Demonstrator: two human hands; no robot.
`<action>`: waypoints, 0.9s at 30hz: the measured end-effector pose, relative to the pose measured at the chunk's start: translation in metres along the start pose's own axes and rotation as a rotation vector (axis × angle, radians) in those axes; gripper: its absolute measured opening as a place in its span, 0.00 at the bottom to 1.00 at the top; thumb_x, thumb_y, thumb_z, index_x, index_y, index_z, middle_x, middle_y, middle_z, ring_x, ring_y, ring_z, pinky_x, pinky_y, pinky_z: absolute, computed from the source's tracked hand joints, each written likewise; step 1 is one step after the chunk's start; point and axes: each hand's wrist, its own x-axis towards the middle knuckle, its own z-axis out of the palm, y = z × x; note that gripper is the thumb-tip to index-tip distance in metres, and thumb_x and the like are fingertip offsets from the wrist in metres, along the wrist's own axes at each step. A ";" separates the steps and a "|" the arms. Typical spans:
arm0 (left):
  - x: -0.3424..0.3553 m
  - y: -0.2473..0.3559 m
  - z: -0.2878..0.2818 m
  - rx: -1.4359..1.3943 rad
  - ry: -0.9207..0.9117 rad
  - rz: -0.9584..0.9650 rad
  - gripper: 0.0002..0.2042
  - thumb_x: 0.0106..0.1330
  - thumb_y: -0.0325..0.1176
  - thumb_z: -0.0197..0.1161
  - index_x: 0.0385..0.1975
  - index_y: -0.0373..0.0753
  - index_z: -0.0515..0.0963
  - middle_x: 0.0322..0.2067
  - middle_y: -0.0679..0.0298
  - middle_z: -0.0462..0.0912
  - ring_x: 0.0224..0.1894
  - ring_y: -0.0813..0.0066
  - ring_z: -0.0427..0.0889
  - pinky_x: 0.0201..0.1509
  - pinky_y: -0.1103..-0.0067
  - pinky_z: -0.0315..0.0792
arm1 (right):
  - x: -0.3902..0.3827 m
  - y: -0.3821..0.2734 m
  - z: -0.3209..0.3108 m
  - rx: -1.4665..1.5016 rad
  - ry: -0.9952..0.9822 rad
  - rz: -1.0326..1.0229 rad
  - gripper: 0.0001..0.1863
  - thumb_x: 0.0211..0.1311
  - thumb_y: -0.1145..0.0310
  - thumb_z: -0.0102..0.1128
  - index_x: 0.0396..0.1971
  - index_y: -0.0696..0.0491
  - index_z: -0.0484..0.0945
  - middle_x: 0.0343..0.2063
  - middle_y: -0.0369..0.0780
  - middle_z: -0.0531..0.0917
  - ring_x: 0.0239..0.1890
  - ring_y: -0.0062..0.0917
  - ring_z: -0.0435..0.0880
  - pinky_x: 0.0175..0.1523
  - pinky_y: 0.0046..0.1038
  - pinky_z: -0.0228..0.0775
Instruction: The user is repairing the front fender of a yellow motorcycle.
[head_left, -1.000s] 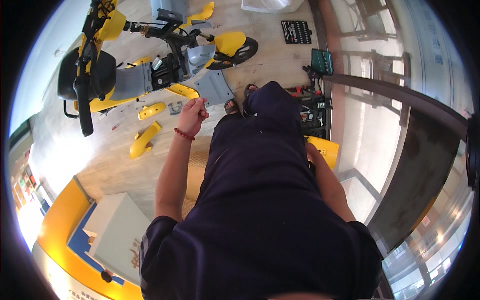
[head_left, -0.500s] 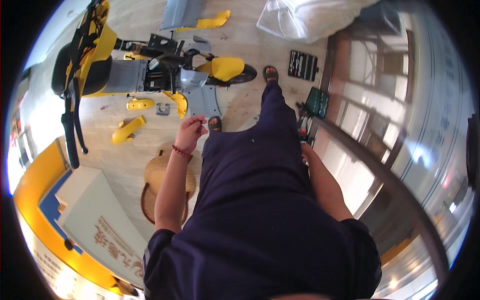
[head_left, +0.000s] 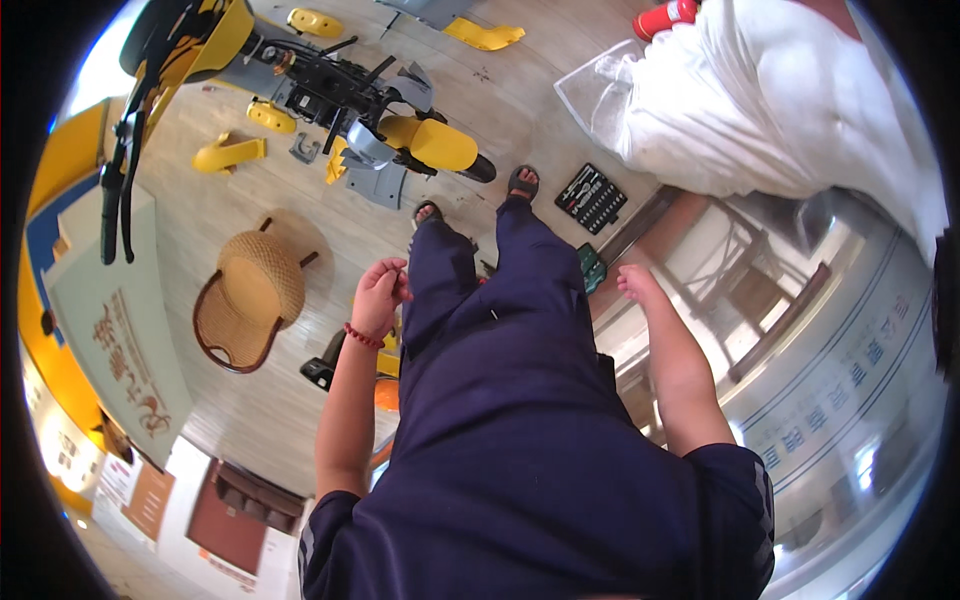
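My left hand, with a red bead bracelet at the wrist, is held beside my left thigh with its fingers curled together. Whatever may be inside it is hidden or too small to name. My right hand is out to the right of my leg, its fingers folded in, and nothing shows in it. Neither hand touches the yellow and grey motorbike, which stands ahead on the left with its frame partly stripped of panels. Nearest to my right hand is a green tool case on the floor.
An open black socket set lies ahead on the right. Loose yellow panels are scattered around the motorbike. A wicker chair stands at the left. White sheeting and a red fire extinguisher are at the far right, above glass-fronted shelving.
My view has turned and moved, so the wicker chair shows fully and the motorbike sits higher. My right hand has come out from behind my leg. My left hand stays curled.
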 end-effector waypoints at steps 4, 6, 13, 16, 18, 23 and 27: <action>-0.006 0.001 0.009 -0.029 0.006 -0.014 0.08 0.70 0.28 0.45 0.42 0.35 0.72 0.26 0.68 0.72 0.24 0.81 0.71 0.32 0.82 0.71 | -0.017 -0.042 -0.004 -0.149 -0.054 -0.002 0.09 0.60 0.60 0.50 0.33 0.47 0.74 0.26 0.32 0.76 0.25 0.19 0.74 0.28 0.31 0.67; -0.005 0.000 0.015 -0.009 -0.040 -0.004 0.09 0.70 0.28 0.46 0.43 0.35 0.72 0.27 0.67 0.73 0.25 0.81 0.71 0.33 0.82 0.72 | -0.022 -0.059 -0.005 -0.221 -0.052 -0.010 0.09 0.60 0.60 0.50 0.34 0.48 0.74 0.26 0.32 0.76 0.24 0.19 0.74 0.29 0.31 0.67; 0.007 -0.026 0.030 0.013 -0.174 0.044 0.09 0.68 0.25 0.47 0.42 0.32 0.73 0.29 0.67 0.75 0.26 0.84 0.73 0.33 0.86 0.71 | -0.026 -0.106 -0.026 -0.354 -0.015 -0.027 0.11 0.60 0.60 0.50 0.39 0.48 0.74 0.28 0.32 0.76 0.28 0.19 0.74 0.33 0.30 0.67; 0.005 -0.033 0.025 0.001 -0.189 0.010 0.08 0.67 0.24 0.48 0.40 0.33 0.74 0.29 0.67 0.75 0.26 0.84 0.73 0.33 0.86 0.71 | -0.031 -0.126 -0.027 -0.378 -0.006 0.011 0.15 0.62 0.58 0.51 0.44 0.48 0.75 0.31 0.32 0.77 0.31 0.20 0.75 0.36 0.30 0.69; 0.000 -0.032 0.018 0.039 -0.152 0.005 0.08 0.67 0.24 0.47 0.40 0.33 0.74 0.29 0.67 0.75 0.26 0.84 0.73 0.32 0.86 0.71 | -0.036 -0.139 -0.020 -0.426 -0.017 0.002 0.15 0.62 0.58 0.52 0.45 0.48 0.75 0.32 0.33 0.77 0.31 0.21 0.76 0.36 0.31 0.69; -0.009 -0.007 0.001 0.124 -0.046 0.002 0.08 0.67 0.24 0.47 0.41 0.33 0.74 0.29 0.68 0.74 0.28 0.83 0.73 0.33 0.86 0.71 | -0.046 -0.180 0.013 -0.459 -0.027 -0.058 0.16 0.62 0.58 0.51 0.45 0.49 0.75 0.32 0.33 0.78 0.31 0.22 0.76 0.35 0.31 0.69; 0.005 0.015 0.005 0.174 -0.072 0.047 0.09 0.67 0.25 0.48 0.41 0.33 0.74 0.29 0.67 0.75 0.28 0.83 0.73 0.33 0.85 0.71 | -0.045 -0.214 0.025 -0.383 -0.081 -0.163 0.15 0.62 0.58 0.49 0.45 0.50 0.75 0.31 0.33 0.78 0.31 0.22 0.77 0.34 0.29 0.68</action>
